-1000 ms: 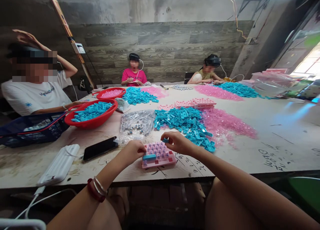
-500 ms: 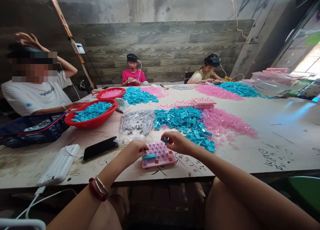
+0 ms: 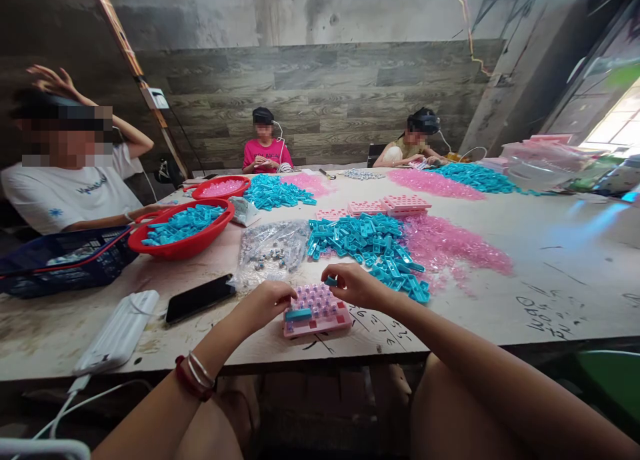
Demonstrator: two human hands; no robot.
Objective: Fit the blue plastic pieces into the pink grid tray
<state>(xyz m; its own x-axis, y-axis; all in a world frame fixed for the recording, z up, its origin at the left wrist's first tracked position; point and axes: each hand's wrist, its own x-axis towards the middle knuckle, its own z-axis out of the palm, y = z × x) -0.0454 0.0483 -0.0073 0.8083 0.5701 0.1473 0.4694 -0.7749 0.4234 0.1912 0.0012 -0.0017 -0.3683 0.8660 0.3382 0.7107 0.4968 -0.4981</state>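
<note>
Pinching a small teal piece between the fingertips of the right hand, held in the air behind the right part of the pink tray. With the left hand, curled and fingertips drawn close together at the tray's left rear edge; too small to tell whether gripping anything. Below and all around, a broad pale surface, flat and smooth-looking, smudged brown in places and marked with dark handwriting.

Next in size, at the left, a navy basket with openwork walls, beside a round, glossy red basin heaped with teal pieces. Spread beyond the tray, a loose pile of teal bars, hard-edged, oblong and hollowed, touching a glinting, translucent pink heap. Left of that pile, a crinkled clear plastic bag with small metallic-looking bits showing.

Smaller, near the front left, a white, rounded power bank and a flat black phone. Between the wrists and the teal pile, the rectangular pink tray, resting on the surface and studded with rows of small, clear, purplish pieces. Across its left front part, a single smooth teal bar, lying lengthwise.
</note>
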